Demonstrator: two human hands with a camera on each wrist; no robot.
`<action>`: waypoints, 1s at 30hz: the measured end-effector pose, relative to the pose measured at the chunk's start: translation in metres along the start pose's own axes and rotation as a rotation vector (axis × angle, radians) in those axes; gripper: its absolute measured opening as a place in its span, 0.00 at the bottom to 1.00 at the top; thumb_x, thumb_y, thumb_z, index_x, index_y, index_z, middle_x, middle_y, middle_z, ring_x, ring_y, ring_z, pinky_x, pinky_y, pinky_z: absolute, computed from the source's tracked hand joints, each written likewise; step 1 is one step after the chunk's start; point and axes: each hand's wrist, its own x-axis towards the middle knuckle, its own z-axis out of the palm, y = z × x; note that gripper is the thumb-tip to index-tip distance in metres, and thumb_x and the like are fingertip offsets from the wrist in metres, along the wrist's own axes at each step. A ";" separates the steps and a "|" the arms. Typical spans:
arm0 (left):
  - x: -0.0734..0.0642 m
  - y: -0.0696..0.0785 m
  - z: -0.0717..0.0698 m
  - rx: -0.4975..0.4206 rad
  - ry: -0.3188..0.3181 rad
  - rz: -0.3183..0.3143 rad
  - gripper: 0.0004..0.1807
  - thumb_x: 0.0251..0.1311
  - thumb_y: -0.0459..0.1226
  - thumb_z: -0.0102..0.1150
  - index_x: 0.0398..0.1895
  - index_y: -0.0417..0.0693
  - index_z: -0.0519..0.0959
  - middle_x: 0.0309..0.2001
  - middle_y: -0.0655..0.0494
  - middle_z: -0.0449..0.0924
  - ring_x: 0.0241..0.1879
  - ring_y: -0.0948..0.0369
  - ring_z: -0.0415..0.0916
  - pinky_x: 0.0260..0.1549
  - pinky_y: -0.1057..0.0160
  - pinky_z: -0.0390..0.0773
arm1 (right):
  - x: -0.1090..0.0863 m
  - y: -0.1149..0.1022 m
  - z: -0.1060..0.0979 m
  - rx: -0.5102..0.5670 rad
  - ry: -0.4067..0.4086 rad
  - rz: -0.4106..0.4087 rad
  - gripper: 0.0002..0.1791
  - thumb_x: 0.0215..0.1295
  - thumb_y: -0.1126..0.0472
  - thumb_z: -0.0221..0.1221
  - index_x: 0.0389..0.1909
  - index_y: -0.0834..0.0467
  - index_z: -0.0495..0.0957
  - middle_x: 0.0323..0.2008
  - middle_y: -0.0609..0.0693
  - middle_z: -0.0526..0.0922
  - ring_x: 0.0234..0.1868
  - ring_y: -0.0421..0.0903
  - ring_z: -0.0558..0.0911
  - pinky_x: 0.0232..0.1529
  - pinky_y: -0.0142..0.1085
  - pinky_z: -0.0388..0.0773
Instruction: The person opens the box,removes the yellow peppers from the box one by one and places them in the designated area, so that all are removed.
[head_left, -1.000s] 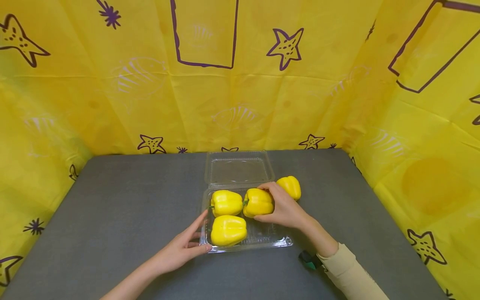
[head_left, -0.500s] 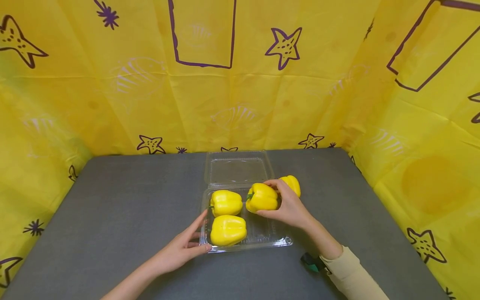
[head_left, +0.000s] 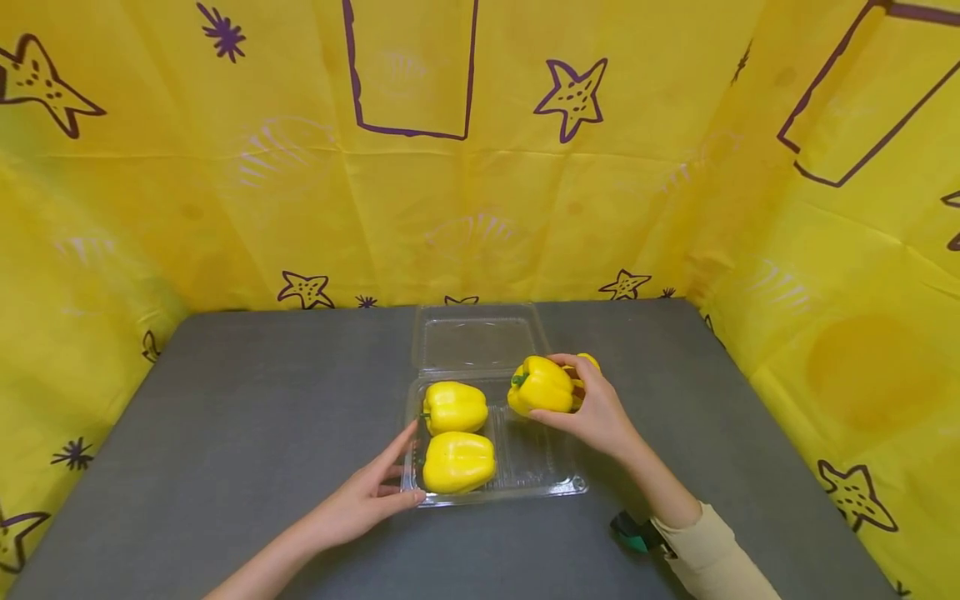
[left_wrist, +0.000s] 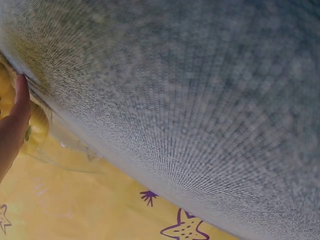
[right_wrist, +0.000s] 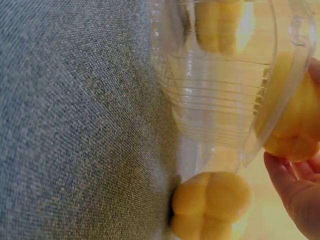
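Note:
My right hand (head_left: 596,417) grips a yellow bell pepper (head_left: 543,385) with a green stem, raised over the right half of a clear plastic clamshell container (head_left: 536,485). In the right wrist view, this held pepper (right_wrist: 295,120) shows beyond the container's rim. Two more yellow peppers lie in the container's left half, a back one (head_left: 455,407) and a front one (head_left: 459,461). My left hand (head_left: 367,500) rests against the container's left side, fingers fairly straight, thumb at the front left corner. Its lower fingers are partly hidden behind the clear wall.
Another yellow pepper (head_left: 589,362) lies on the table right of the container, mostly hidden behind my right hand. The container's lid (head_left: 480,342) lies folded back, away from me. Grey cloth covers the table (head_left: 285,400); a yellow patterned curtain (head_left: 405,217) encloses its back and sides.
The pepper in my right hand has risen from the container's back right area and moved to the right, its stem end tilting up. The left hand and the other peppers have stayed put.

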 end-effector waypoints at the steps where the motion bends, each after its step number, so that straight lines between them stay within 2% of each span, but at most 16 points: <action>1: 0.000 0.000 0.000 0.000 0.000 0.000 0.48 0.64 0.42 0.62 0.79 0.55 0.42 0.72 0.30 0.51 0.61 0.39 0.68 0.52 0.48 0.76 | 0.000 0.000 -0.001 0.001 0.002 -0.003 0.43 0.43 0.50 0.78 0.61 0.50 0.69 0.52 0.46 0.72 0.49 0.47 0.76 0.51 0.45 0.78; 7: 0.000 0.000 0.000 -0.002 -0.001 0.000 0.48 0.64 0.42 0.62 0.79 0.55 0.42 0.72 0.30 0.51 0.61 0.39 0.69 0.52 0.49 0.77 | -0.002 -0.001 -0.008 -0.004 0.019 -0.030 0.42 0.44 0.52 0.78 0.62 0.51 0.70 0.53 0.46 0.72 0.50 0.45 0.74 0.52 0.47 0.77; 15: 0.001 -0.001 0.000 -0.001 0.002 -0.018 0.48 0.64 0.42 0.62 0.79 0.56 0.42 0.72 0.31 0.51 0.61 0.39 0.68 0.52 0.47 0.76 | -0.005 0.001 -0.018 -0.008 0.062 -0.015 0.41 0.43 0.55 0.79 0.60 0.52 0.71 0.53 0.46 0.72 0.50 0.44 0.73 0.51 0.44 0.78; 21: 0.001 0.001 -0.001 0.000 0.006 -0.021 0.48 0.63 0.42 0.63 0.79 0.55 0.42 0.72 0.32 0.51 0.60 0.39 0.69 0.52 0.47 0.76 | -0.006 0.004 -0.026 -0.005 0.103 -0.012 0.41 0.43 0.56 0.78 0.60 0.54 0.70 0.53 0.48 0.71 0.51 0.46 0.72 0.52 0.49 0.77; 26: 0.001 0.002 -0.001 -0.001 0.003 -0.014 0.48 0.64 0.41 0.63 0.79 0.54 0.42 0.72 0.30 0.51 0.60 0.38 0.69 0.52 0.46 0.76 | -0.007 0.005 -0.034 -0.043 0.155 0.032 0.42 0.44 0.54 0.78 0.60 0.54 0.69 0.53 0.46 0.71 0.51 0.43 0.71 0.52 0.45 0.77; 30: 0.000 0.001 0.000 0.009 0.003 -0.016 0.48 0.64 0.42 0.62 0.79 0.54 0.42 0.72 0.31 0.51 0.60 0.39 0.69 0.52 0.47 0.77 | -0.007 0.008 -0.039 -0.058 0.190 0.062 0.42 0.44 0.53 0.78 0.61 0.55 0.68 0.54 0.49 0.70 0.51 0.46 0.71 0.51 0.49 0.76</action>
